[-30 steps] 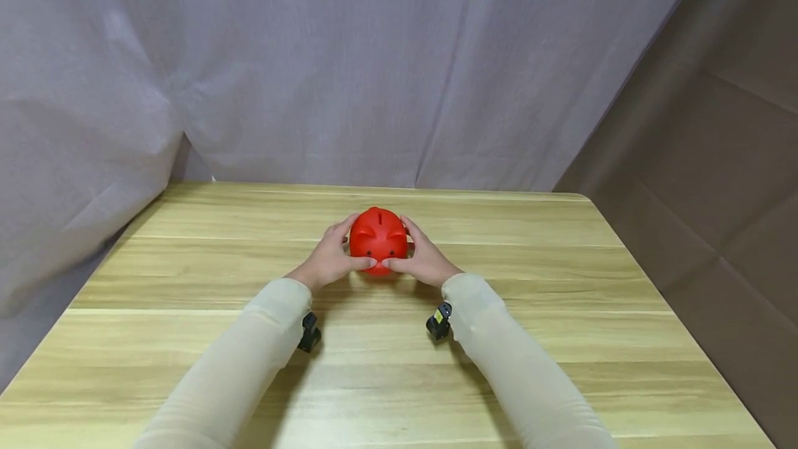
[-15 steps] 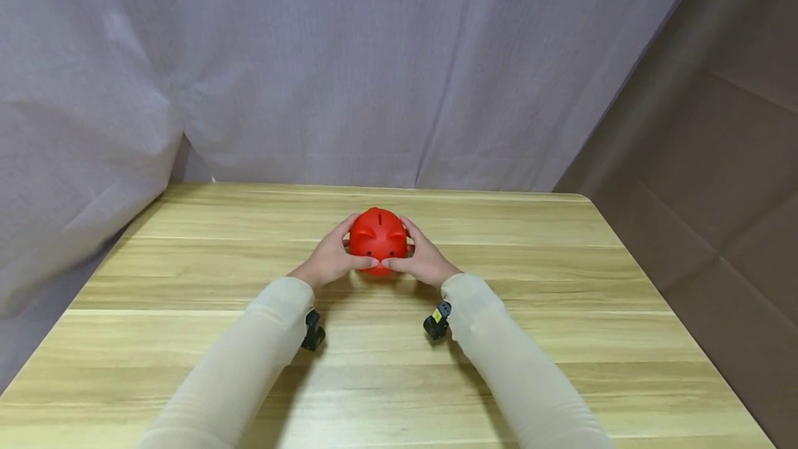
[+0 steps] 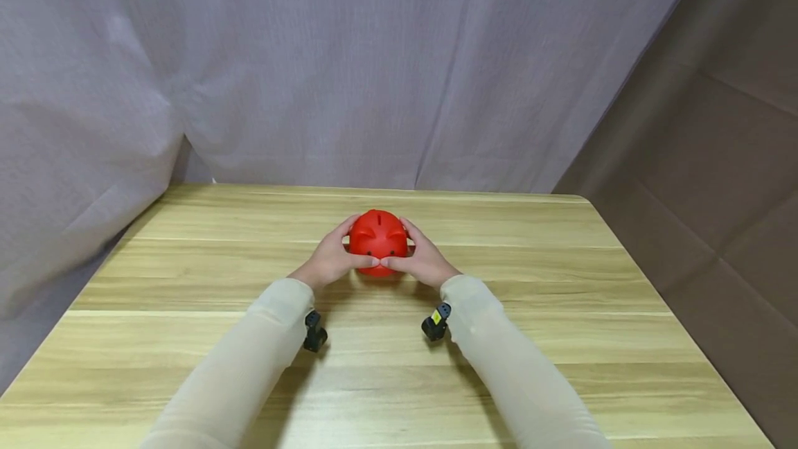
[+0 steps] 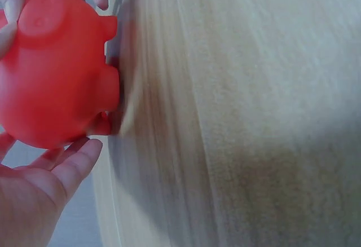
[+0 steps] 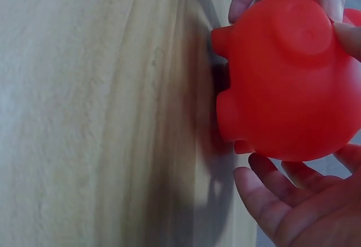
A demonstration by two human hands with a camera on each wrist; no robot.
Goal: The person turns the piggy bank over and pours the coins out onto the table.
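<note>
A red piggy bank (image 3: 378,233) stands near the middle of the wooden table (image 3: 561,310), snout toward me. My left hand (image 3: 332,255) cups its left side and my right hand (image 3: 424,255) cups its right side, thumbs meeting below the snout. In the left wrist view the piggy bank (image 4: 51,72) fills the upper left, with my left hand (image 4: 39,196) curved under it. In the right wrist view the piggy bank (image 5: 293,78) sits at the right, its feet toward the wood, with my right hand (image 5: 293,213) wrapped round it.
A grey curtain (image 3: 312,68) hangs behind and to the left of the table. A brown wall panel (image 3: 704,158) stands at the right. Small black cameras are strapped at my left wrist (image 3: 314,332) and right wrist (image 3: 435,324).
The piggy bank and both hands have shifted slightly up in the head view. Both hands keep the same hold.
</note>
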